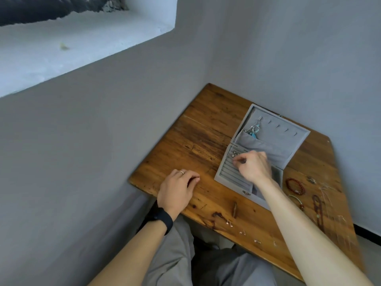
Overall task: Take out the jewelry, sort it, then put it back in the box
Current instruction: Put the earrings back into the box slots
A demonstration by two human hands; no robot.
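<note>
Jewelry box: open, centre right, on table.
Right hand: over its ring rows, fingertips pinched narrow; what they hold, cannot tell.
Left hand: resting on table, fingers loosely curled.

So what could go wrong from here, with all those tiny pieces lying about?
1. The right hand seems to pinch something tiny over the ring slots of the grey box; dropped, it could vanish between them.
2. The small earrings lie near the front edge of the table, close beside the right forearm; a sweep of it might knock them off.
</note>
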